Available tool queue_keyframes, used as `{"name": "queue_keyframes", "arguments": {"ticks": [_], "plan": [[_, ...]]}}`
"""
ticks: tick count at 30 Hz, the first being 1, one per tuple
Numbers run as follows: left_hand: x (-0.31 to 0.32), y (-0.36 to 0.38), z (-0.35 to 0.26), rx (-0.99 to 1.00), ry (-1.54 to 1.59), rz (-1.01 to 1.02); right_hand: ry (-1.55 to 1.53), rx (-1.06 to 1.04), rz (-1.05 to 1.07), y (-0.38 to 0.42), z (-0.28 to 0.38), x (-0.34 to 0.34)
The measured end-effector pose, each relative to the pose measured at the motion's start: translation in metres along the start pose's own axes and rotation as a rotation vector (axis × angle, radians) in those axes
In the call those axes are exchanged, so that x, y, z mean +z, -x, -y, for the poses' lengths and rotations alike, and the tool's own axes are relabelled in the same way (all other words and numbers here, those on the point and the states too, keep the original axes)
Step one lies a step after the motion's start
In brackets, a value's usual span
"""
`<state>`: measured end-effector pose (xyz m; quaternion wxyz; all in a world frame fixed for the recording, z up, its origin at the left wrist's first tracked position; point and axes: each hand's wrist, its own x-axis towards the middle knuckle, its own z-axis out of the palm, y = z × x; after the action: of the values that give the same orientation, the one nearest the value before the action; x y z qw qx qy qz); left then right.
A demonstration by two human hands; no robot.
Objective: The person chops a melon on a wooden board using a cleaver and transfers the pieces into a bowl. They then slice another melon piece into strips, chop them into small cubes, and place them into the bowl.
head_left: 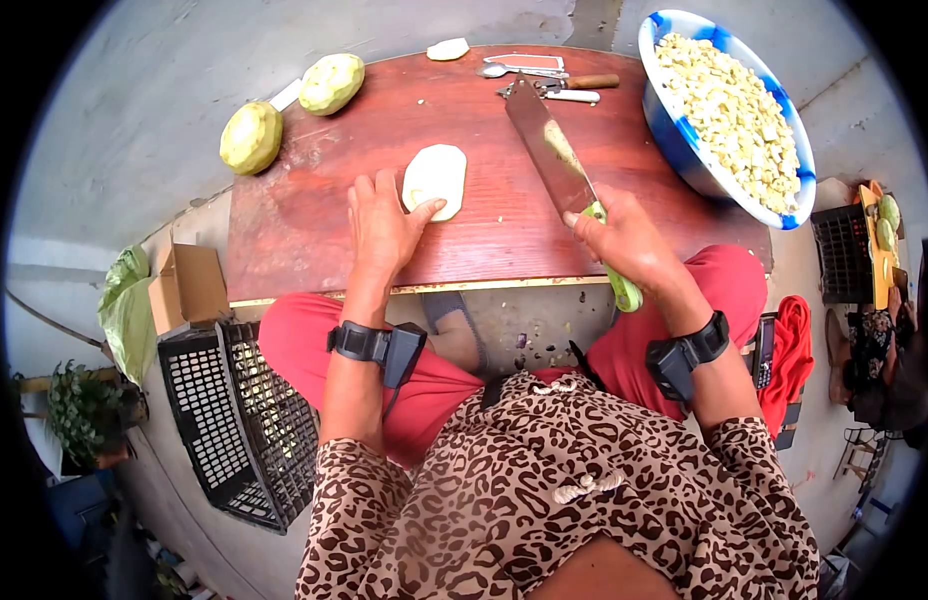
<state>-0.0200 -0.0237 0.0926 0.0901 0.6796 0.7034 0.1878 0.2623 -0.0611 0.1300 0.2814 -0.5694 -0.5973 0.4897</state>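
Observation:
My right hand point(624, 235) is wrapped round the green handle of a broad-bladed kitchen knife point(546, 140). The blade points up and away to the left, with a pale smear or scrap on it. On the red table, my left hand point(386, 225) rests with its fingers apart, the thumb touching the lower edge of a pale, flat-cut vegetable piece point(436, 180). Two peeled, pale green round vegetables, one nearer point(251, 138) and one farther point(332, 84), sit at the table's far left. A small pale offcut point(448, 49) lies at the back edge.
A blue and white basin point(684, 165) full of diced pale pieces stands at the table's right. A spoon point(496, 71), a wooden-handled tool point(592, 81) and a white-handled tool point(574, 96) lie near the back. Black crates point(209, 425) and a cardboard box point(187, 287) are left on the floor.

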Motion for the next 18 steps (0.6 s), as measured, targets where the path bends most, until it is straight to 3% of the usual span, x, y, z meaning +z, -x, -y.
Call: {"name": "queue_keyframes", "arguments": {"ticks": [5, 11, 14, 18], "plan": [[0.040, -0.004, 0.009, 0.247, 0.105, -0.107, 0.139, -0.108, -0.015, -0.005, -0.008, 0.007], [0.053, 0.001, 0.008, 0.305, 0.211, -0.086, 0.212, -0.116, -0.032, -0.004, -0.001, 0.010], [0.037, 0.009, -0.001, 0.437, 0.345, 0.155, 0.286, -0.137, -0.032, -0.002, 0.001, 0.010], [0.047, 0.014, 0.004, 0.439, 0.381, 0.150, 0.415, -0.090, -0.004, -0.001, 0.000, 0.011]]}}
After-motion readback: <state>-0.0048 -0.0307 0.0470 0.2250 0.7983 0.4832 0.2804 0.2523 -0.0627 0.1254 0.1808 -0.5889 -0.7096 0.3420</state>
